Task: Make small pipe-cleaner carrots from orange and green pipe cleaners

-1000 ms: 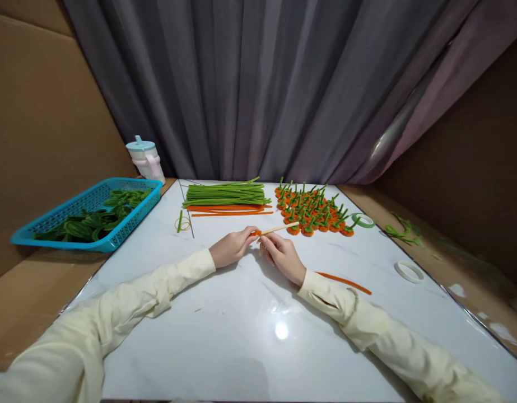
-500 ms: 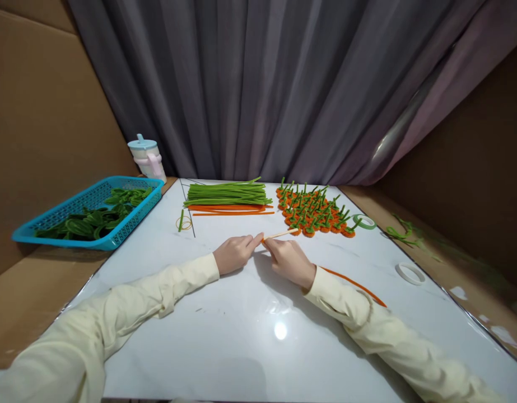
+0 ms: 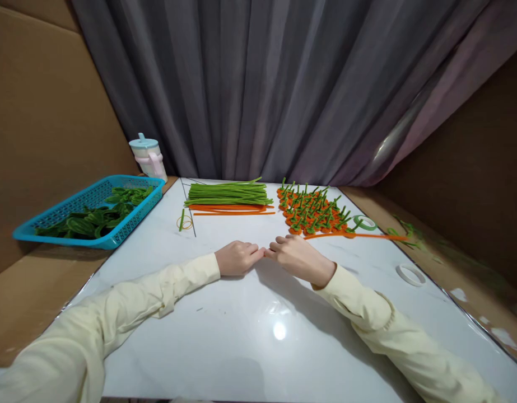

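Observation:
My left hand [image 3: 240,258] and my right hand [image 3: 300,258] meet fingertip to fingertip above the white table. Both are closed in a pinch. An orange pipe cleaner [image 3: 354,235] runs from behind my right hand out to the right, its near end hidden by the fingers. What sits between my left fingertips is too small to make out, and the thin pale stick seen before is hidden now. Just beyond my right hand stand several rows of small orange coils with green stems [image 3: 312,210].
Green pipe cleaners [image 3: 228,193] lie bundled at the back, orange ones [image 3: 233,213] before them. Rubber bands [image 3: 184,223] are beside a short green piece. Tape rolls [image 3: 410,275] lie right. A blue basket [image 3: 111,242] of green leaf shapes and a cup [image 3: 149,159] stand left.
The orange pipe cleaner's tail has swung from beneath my right wrist to beyond the hand, pointing right. My right hand has turned over the stick, which no longer shows. My left hand barely moved.

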Motion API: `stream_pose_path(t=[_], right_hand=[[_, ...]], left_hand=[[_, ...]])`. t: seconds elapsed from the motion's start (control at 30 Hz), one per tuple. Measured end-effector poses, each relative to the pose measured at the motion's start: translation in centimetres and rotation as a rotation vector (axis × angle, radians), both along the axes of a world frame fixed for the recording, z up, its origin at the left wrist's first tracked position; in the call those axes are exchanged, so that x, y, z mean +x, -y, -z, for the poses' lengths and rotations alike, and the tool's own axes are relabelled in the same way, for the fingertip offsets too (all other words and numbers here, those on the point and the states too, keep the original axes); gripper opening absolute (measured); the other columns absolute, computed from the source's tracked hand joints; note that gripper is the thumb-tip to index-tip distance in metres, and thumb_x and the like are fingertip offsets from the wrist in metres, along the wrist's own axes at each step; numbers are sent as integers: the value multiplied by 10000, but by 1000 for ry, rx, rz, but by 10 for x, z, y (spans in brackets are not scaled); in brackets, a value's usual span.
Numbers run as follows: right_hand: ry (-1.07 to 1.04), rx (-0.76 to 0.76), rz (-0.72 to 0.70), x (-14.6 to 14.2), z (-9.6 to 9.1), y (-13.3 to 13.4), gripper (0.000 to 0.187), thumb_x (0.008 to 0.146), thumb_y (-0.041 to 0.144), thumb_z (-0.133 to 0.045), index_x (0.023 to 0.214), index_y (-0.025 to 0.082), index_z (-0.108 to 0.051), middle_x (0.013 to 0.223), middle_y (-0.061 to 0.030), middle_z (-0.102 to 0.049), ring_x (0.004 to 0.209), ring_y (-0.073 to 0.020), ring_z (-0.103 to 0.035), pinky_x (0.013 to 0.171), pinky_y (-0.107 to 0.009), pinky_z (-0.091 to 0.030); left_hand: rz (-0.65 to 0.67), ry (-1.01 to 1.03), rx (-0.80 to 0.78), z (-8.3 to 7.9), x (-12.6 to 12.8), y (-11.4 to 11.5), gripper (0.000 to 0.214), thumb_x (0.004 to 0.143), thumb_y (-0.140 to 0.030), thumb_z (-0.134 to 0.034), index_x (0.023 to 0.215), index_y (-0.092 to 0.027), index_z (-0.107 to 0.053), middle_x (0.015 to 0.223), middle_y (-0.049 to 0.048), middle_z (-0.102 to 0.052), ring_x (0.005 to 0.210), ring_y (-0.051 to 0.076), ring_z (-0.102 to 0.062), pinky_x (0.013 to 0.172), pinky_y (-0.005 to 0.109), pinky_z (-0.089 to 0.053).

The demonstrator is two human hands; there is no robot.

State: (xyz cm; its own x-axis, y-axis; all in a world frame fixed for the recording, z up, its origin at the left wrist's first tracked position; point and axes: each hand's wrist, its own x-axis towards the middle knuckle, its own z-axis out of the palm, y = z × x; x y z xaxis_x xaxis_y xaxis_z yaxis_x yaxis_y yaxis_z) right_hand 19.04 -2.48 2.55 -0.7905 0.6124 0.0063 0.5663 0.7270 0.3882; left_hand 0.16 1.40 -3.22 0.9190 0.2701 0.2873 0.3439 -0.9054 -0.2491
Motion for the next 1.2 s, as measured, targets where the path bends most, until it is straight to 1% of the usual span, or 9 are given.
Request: stream_pose_path(t=[0.17,0.27,0.4,0.5,0.6,0.67,0.9,1.07,1.2], right_hand=[[-58,-99,-58,6,-5,-3,99,866,148,-521,812,183,-596,659,-14,-598,625,-141,-512,515,-278,-219],[-144,-203,-100,9,-5,-5,125,887,215,-508,822,195,-613,656,-4,-602,638,-137,-514,549,-264,-269],[-311,-415,-143,14,0,-13,144,894,209,-487,873,183,-627,715,-21,-619,689,-137,-536,621,-239,-345],[-475,-651,-145,17,4,-18,214,906,209,-444,818,139,-626,713,-38,-614,662,-123,-536,615,-215,-381],[-582,-869,-103,18,3,-20,269,903,233,-426,759,118,-622,665,-33,-610,592,-106,-525,575,-197,-395],[-610,-946,-61,18,1,-20,304,896,266,-421,728,114,-623,640,-31,-611,568,-104,-520,562,-196,-397],[-611,-1051,84,12,-14,-10,297,823,270,-470,669,84,-641,591,-35,-590,535,-100,-484,528,-192,-369],[-599,-975,222,2,-25,8,211,738,152,-507,579,94,-634,467,21,-479,461,-69,-370,477,-183,-305],[-590,-917,271,0,-26,12,208,720,147,-519,555,99,-636,440,33,-437,459,-66,-325,471,-189,-284]], left_hand=[[93,44,44,3,0,2,185,829,-131,-344,927,-126,-501,653,48,-548,577,166,-542,478,270,-413],[159,105,68,4,-1,2,195,832,-131,-329,928,-114,-498,637,45,-543,554,164,-531,464,277,-398],[214,149,81,4,-2,2,208,861,-141,-304,962,-109,-483,631,39,-538,552,159,-530,469,274,-395],[239,202,118,4,-2,3,218,875,-130,-292,992,-103,-474,603,24,-526,527,154,-517,457,274,-381],[250,218,153,2,-1,4,220,888,-126,-279,982,-104,-477,577,18,-512,513,153,-509,453,276,-373],[248,228,168,2,0,5,225,897,-132,-265,973,-109,-476,576,19,-514,511,153,-507,460,276,-379],[321,387,155,0,4,6,192,889,-125,-263,1005,-130,-416,569,-6,-522,488,134,-482,483,253,-398],[413,451,202,-3,7,9,170,891,-144,-307,1038,-123,-391,521,-26,-500,464,137,-452,462,252,-375],[444,462,200,-4,8,9,166,890,-139,-317,1036,-119,-393,529,-20,-515,469,137,-447,478,251,-380]])
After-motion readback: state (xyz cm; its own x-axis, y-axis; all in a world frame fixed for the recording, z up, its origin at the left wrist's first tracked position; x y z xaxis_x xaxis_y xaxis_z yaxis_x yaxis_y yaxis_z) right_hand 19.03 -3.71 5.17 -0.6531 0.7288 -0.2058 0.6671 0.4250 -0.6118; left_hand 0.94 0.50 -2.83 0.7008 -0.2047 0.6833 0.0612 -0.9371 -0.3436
